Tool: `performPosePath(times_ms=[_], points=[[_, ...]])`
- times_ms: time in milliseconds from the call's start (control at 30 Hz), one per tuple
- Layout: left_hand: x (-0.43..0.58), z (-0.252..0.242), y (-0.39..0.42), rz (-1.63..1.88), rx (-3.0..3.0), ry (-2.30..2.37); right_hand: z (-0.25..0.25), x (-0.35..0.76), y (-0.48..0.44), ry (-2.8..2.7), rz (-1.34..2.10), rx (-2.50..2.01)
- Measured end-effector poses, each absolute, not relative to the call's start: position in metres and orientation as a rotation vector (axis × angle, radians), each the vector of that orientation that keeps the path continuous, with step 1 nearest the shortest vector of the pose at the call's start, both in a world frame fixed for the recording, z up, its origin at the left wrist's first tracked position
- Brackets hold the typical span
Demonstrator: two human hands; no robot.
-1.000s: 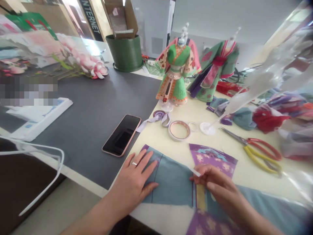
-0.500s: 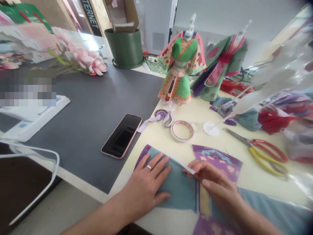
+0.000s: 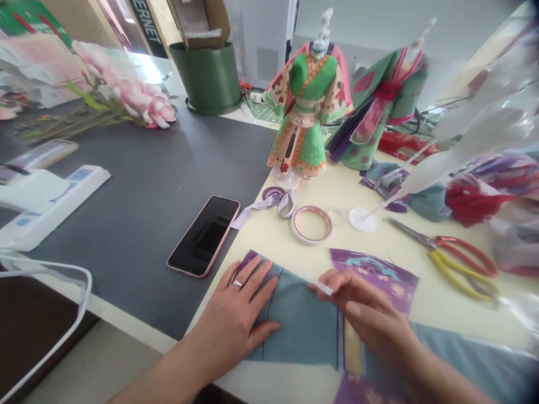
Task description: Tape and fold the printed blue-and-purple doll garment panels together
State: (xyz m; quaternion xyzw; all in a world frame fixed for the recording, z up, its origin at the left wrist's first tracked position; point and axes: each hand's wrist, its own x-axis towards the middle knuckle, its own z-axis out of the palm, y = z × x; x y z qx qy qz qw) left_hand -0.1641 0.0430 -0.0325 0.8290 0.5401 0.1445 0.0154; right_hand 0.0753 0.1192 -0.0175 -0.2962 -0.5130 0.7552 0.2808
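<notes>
My left hand, a ring on one finger, lies flat with fingers stretched on the left part of a teal piece of fabric. That fabric has a purple left edge and a thin dark line running down beside my fingers. At its upper right edge my right hand is closed, thumb and fingers pinching a narrow white strip; whether it is tape or backing paper I cannot tell. Behind the right hand lies a purple patterned fabric piece. More teal fabric extends under the right forearm.
A roll of tape and a phone lie beyond my hands. Scissors with red and yellow handles rest at right. Two dressed mannequins stand behind, near a green pot. A white cable loops at left.
My left hand has slid left across the fabric, uncovering the thin dark line. My right hand keeps its pinch on the white strip. The whole view has shifted slightly.
</notes>
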Motion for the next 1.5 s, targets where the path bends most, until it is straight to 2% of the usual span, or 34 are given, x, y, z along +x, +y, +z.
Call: performPosePath(times_ms=[333, 567, 833, 1500], points=[[-0.174, -0.033, 0.038, 0.831, 2.553, 1.771, -0.010, 0.057, 0.127, -1.315, 2.161, -0.790], [-0.177, -0.033, 0.043, 0.745, 2.503, 1.906, -0.009, 0.025, 0.131, -1.297, 2.244, -0.782], [-0.178, -0.033, 0.042, 0.911, 2.464, 1.917, -0.007, 0.013, 0.134, -1.138, 2.404, -0.789], [-0.177, -0.035, 0.041, 0.871, 2.412, 1.962, -0.012, 0.016, 0.133, -1.135, 2.423, -0.800]])
